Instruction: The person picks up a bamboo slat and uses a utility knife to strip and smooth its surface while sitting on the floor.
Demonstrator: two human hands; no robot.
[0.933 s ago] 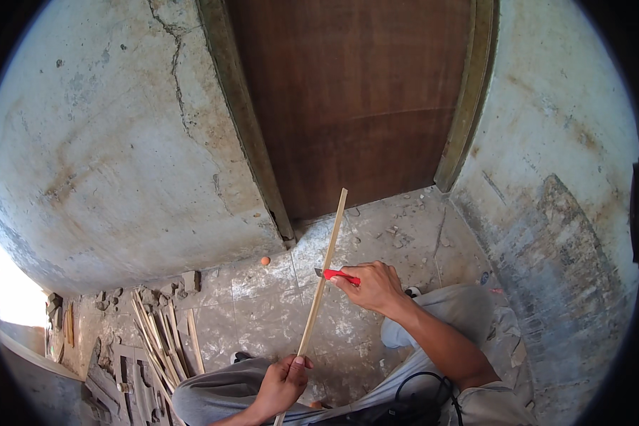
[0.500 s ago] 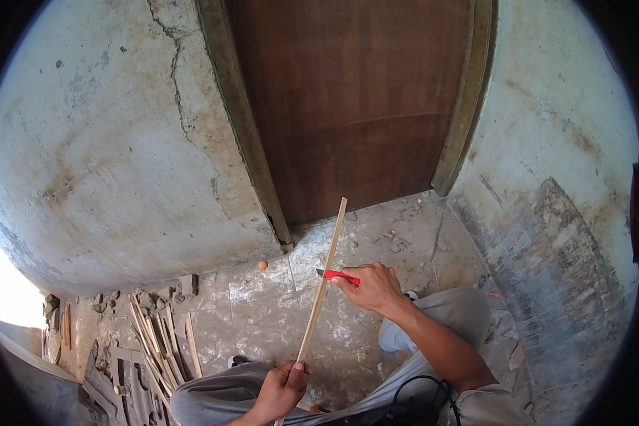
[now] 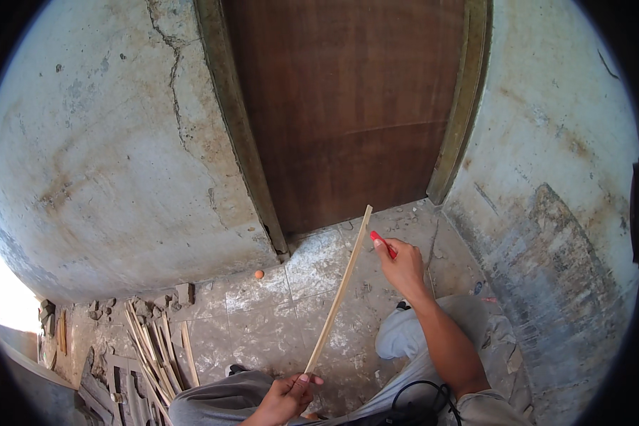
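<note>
A long thin wooden strip (image 3: pixel 342 291) slants up and away from my lap toward the door. My left hand (image 3: pixel 285 397) grips its lower end, thumb on top and the index finger partly stretched out. In my right hand (image 3: pixel 403 270) is a red-handled utility knife (image 3: pixel 382 243), held just right of the strip near its far end. The knife and the strip look slightly apart; the blade is hard to make out against the floor.
Several wooden strips (image 3: pixel 156 348) lie in a bundle at left, beside grey slatted pieces (image 3: pixel 124 380). Rubble (image 3: pixel 183 293) lines the left wall. A small orange ball-like object (image 3: pixel 259 274) sits near the brown door (image 3: pixel 348 113). My bent knees flank the work.
My right hand has moved the knife up and right, from across the strip's middle to beside its far end. The strip's far end has swung right.
</note>
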